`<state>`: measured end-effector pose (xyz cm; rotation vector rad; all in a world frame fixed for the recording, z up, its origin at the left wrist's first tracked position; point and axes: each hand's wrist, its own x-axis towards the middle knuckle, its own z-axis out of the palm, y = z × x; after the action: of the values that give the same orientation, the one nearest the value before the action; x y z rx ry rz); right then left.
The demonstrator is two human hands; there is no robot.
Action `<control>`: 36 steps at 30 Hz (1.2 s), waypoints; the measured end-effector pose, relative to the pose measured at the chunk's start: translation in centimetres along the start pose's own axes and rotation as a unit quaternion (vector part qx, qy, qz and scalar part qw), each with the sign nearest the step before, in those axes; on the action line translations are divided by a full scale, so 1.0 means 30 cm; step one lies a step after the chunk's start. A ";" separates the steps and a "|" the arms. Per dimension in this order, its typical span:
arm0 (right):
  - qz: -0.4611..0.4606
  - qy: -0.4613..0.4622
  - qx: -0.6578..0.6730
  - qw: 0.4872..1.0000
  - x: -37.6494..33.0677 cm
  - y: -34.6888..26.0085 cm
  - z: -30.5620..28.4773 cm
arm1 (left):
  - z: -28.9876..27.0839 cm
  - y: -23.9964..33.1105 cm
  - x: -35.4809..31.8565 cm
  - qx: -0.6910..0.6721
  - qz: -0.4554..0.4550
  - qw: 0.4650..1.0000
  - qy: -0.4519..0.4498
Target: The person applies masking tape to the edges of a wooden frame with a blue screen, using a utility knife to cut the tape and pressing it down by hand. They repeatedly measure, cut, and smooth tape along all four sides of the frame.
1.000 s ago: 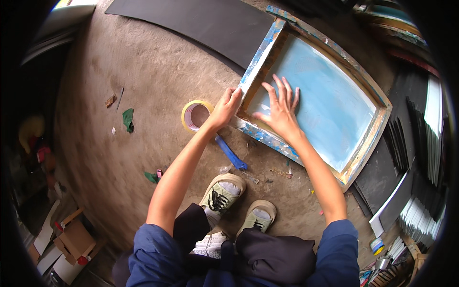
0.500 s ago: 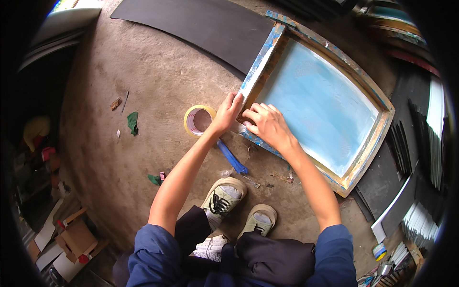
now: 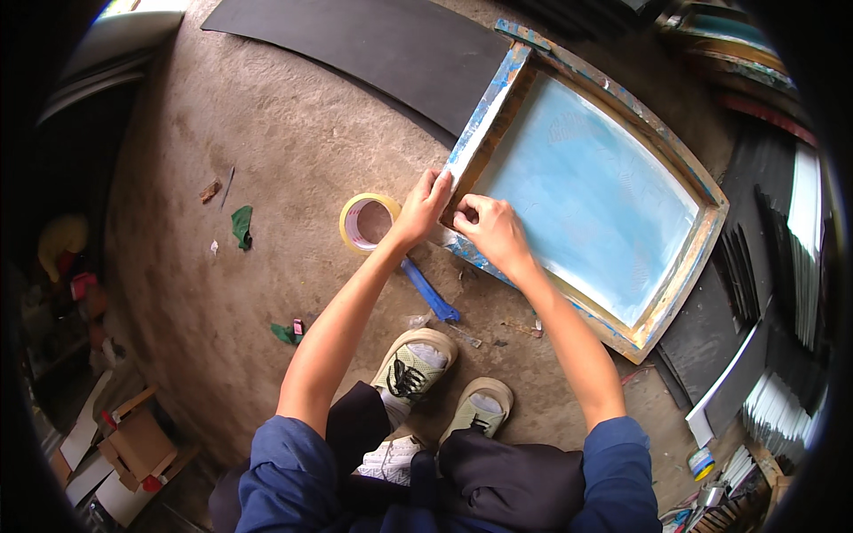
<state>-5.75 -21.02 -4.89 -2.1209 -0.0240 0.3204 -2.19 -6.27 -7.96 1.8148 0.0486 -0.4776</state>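
Observation:
A wooden screen-printing frame (image 3: 651, 344) with a pale blue mesh (image 3: 591, 195) lies tilted in front of me, its wood stained with blue and white paint. My left hand (image 3: 425, 210) is closed on the left rail near the nearest corner, thumb and fingers against the wood. Inside that same corner, my right hand (image 3: 491, 229) has its fingers curled into a pinch; whatever they hold, if anything, is hidden. A roll of tape (image 3: 345, 226) sits on the floor just left of my left wrist. Below it lies a blue strip-like tool (image 3: 432, 293), partly covered by my left forearm.
A long black sheet (image 3: 355, 49) stretches across the floor behind the frame. Stacked black and white sheets (image 3: 791, 266) crowd the right side. Cardboard pieces (image 3: 140, 441) lie at lower left. Green scraps (image 3: 242, 227) dot the concrete floor, and my shoes (image 3: 415, 369) are near the frame.
My right hand's fingers have drawn together from a looser spread into a pinch at the corner. My left hand keeps its place on the rail.

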 end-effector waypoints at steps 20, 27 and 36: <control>0.105 0.087 -0.221 0.966 -0.502 0.061 -0.183 | 0.000 0.001 -0.002 -0.021 -0.057 0.998 -0.028; -0.015 0.119 -0.168 0.979 -0.269 -0.044 0.012 | 0.009 -0.001 0.000 -0.050 -0.021 0.998 -0.027; -0.056 0.114 -0.135 0.983 -0.125 -0.095 0.148 | 0.005 -0.046 0.013 -0.089 -0.010 0.996 -0.029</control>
<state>-10.13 -16.32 -3.97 -2.4037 -0.0551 0.0062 -2.25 -6.07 -9.37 1.6257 0.0681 -0.5237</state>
